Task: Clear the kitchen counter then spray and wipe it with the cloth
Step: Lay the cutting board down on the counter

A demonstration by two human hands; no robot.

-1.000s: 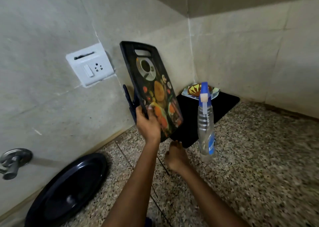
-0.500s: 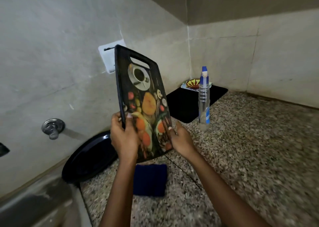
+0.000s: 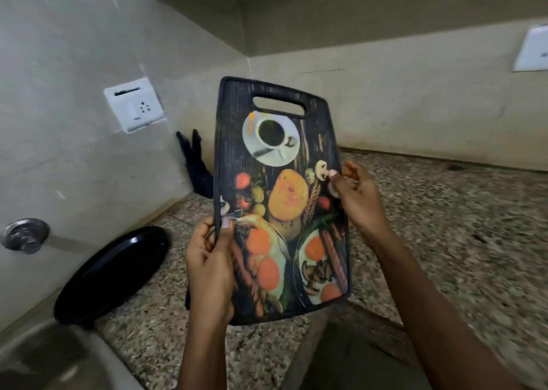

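Observation:
A black chopping board (image 3: pixel 284 164) printed with food pictures and a handle slot at its top stands upright in the air over the speckled granite counter (image 3: pixel 444 226). My left hand (image 3: pixel 212 268) grips its lower left edge, thumb on the printed face. My right hand (image 3: pixel 354 195) holds its right edge at mid-height, thumb pressed on the front. The board hides the counter behind it; the spray bottle is not visible. A thin dark blue sliver (image 3: pixel 187 299), probably the cloth, peeks out beside my left wrist.
A black round plate (image 3: pixel 112 274) leans against the left wall beside the steel sink (image 3: pixel 44 357). A tap fitting (image 3: pixel 25 235) and a white socket (image 3: pixel 135 108) are on that wall. Dark utensils (image 3: pixel 194 164) lean in the corner. Another socket (image 3: pixel 532 48) sits far right.
The board has turned to face me more squarely. My right hand slid up its right edge. The view swung right, and the spray bottle and black mat went out of sight.

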